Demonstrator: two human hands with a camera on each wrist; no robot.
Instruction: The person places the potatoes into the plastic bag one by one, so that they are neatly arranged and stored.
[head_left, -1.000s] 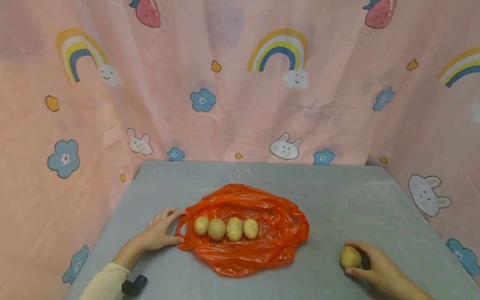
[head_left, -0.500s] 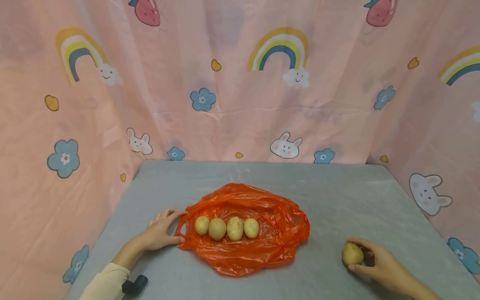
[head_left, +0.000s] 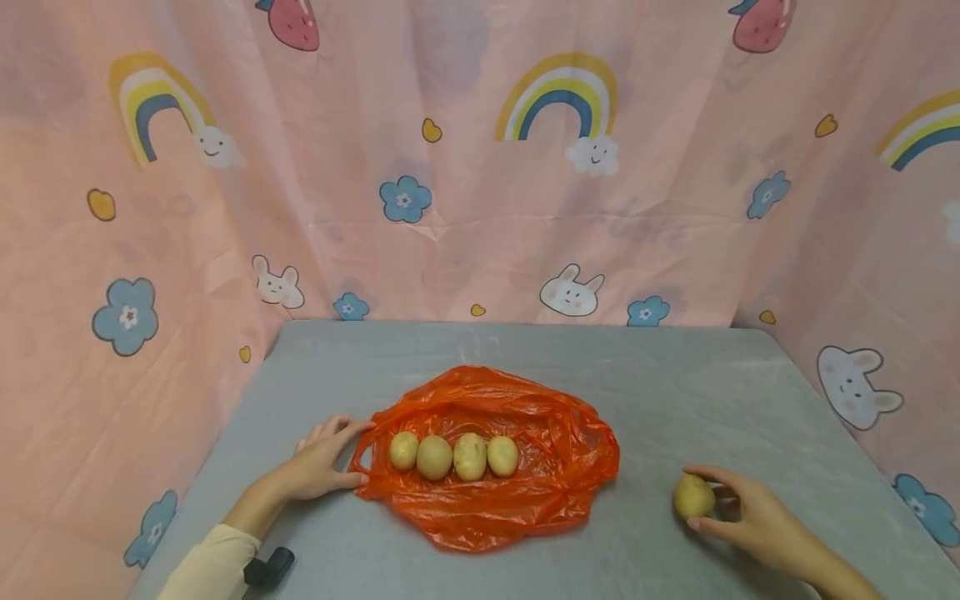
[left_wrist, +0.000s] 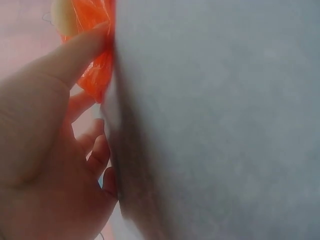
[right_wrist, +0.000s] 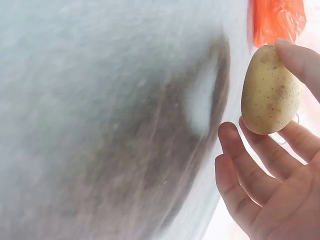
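Note:
My right hand [head_left: 757, 517] pinches a potato [right_wrist: 270, 90] between thumb and fingers, to the right of an orange plastic bag [head_left: 480, 517]. In the right wrist view the potato looks oval, yellow and speckled, apart from its shadow on the table. My left hand [head_left: 318, 467] rests at the bag's left end, thumb and index finger spread and touching the edge on either side of a handle hole. Its other fingers are loosely bent in the left wrist view. Several yellowish potatoes [head_left: 470, 457] lie in a row within the spread-out bag.
The grey table [head_left: 675, 375] carries the bag in its middle. A pink curtain [head_left: 480, 250] with printed rainbows and rabbits stands around the back and sides. A black object [head_left: 270, 568] sits beside the left sleeve [head_left: 213, 562].
My right hand has shifted slightly left and away from me with the potato. My left hand, the bag and the potatoes in it stay where they were.

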